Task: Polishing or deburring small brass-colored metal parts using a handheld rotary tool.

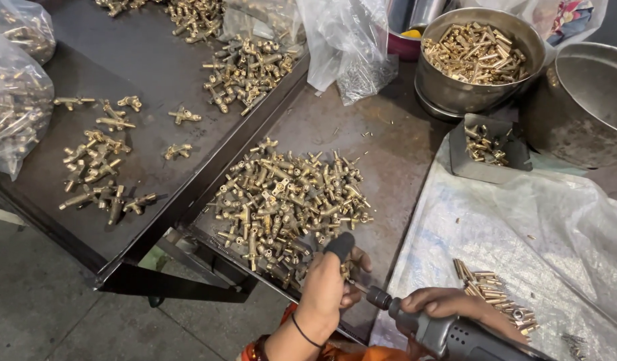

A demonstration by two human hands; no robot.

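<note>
A brass fitting (346, 269), pinched in my left hand (328, 289) at the pile (288, 200), is meeting the driver (442, 332) my right hand (449, 304) is gripping; I'm judging most fittings still undone.

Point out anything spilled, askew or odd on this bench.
Nothing looks damaged. A few brass fittings lie scattered apart from the piles on the dark tray. The left hand holds one fitting while the right hand grips a power driver against it.
</note>
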